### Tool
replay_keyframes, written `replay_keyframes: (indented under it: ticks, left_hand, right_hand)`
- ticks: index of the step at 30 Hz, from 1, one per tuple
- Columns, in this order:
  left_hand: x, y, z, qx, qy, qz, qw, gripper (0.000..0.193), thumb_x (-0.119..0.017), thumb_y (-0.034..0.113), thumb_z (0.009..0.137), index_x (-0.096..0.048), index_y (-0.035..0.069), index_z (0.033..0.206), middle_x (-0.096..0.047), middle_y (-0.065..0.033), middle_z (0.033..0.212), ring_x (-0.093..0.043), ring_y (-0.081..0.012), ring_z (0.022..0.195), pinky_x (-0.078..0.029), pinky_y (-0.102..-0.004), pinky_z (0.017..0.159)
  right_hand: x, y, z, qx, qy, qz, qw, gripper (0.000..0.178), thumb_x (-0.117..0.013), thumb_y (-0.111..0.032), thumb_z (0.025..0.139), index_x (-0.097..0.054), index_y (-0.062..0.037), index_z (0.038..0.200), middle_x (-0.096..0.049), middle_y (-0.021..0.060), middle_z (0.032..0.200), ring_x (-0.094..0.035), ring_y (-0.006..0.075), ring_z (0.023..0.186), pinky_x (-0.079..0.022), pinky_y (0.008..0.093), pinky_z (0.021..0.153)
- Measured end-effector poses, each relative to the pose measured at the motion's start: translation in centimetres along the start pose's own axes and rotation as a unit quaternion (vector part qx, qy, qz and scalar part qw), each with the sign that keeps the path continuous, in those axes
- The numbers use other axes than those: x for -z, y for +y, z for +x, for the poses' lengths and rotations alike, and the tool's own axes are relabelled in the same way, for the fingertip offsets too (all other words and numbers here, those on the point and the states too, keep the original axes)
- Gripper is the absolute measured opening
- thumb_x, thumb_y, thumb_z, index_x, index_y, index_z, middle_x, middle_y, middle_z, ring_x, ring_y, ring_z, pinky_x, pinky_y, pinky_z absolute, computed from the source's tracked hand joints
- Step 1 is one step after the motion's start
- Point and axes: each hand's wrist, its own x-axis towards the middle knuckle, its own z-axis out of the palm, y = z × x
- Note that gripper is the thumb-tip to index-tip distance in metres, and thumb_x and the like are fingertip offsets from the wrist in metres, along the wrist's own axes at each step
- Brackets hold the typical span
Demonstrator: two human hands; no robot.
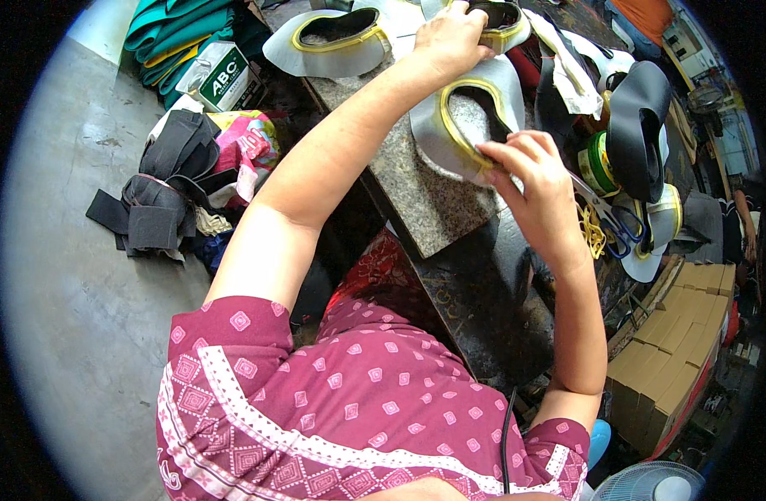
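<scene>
Labels: we've got a white container (pixel 191 73) upper left with big pale capitals on a dark green label (pixel 226 77). Green tin (pixel 598 164), right of centre, has a pale band; any print on it is too small for us to read.

Hands: our right hand (pixel 533 179), centre right, is nearly closed, thumb and fingers pinching the near rim of a grey piece (pixel 434 138) with a yellow-edged opening. That piece lies upper centre, on the speckled slab (pixel 437 225) on the desk (pixel 492 321). Our left hand (pixel 452 37), top centre, has fingers curled at a second grey piece (pixel 511 39); can't tell how firm the grip is. Third grey piece (pixel 341 60) sits just left of it. Blue-handled scissors (pixel 623 232) and yellow strips (pixel 593 232) lie right of our right hand.
</scene>
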Motion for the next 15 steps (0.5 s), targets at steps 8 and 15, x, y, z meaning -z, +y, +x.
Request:
replay_keyframes:
  ticks: [8, 15]
  left_hand:
    - [4.2, 5.2, -6.2, -0.162, 0.14, -0.119, 0.97, 0.052, -0.081, 0.036, 0.08, -0.065, 0.003, 0.116, -0.063, -0.0186, 0.119, -0.058, -0.0376, 0.118, -0.046, -0.0441, 0.101]
    - [6.3, 9.4, -15.5, -0.141, -0.05, -0.083, 0.985, 0.036, -0.082, 0.029, 0.08, -0.069, 0.005, 0.103, -0.067, -0.0115, 0.091, -0.064, -0.0315, 0.091, -0.05, -0.04, 0.086]
  right_hand:
    - [-0.4, -2.0, -4.2, -0.098, 0.062, 0.0, 0.993, 0.063, -0.082, -0.003, 0.071, -0.06, -0.0095, 0.13, -0.059, 0.0138, 0.127, -0.054, 0.035, 0.122, -0.046, 0.0445, 0.103]
    - [-3.0, -0.4, -6.3, -0.178, 0.126, 0.106, 0.97, 0.054, -0.079, -0.002, 0.079, -0.057, -0.0042, 0.128, -0.062, 0.017, 0.119, -0.062, 0.0333, 0.108, -0.05, 0.0406, 0.095]
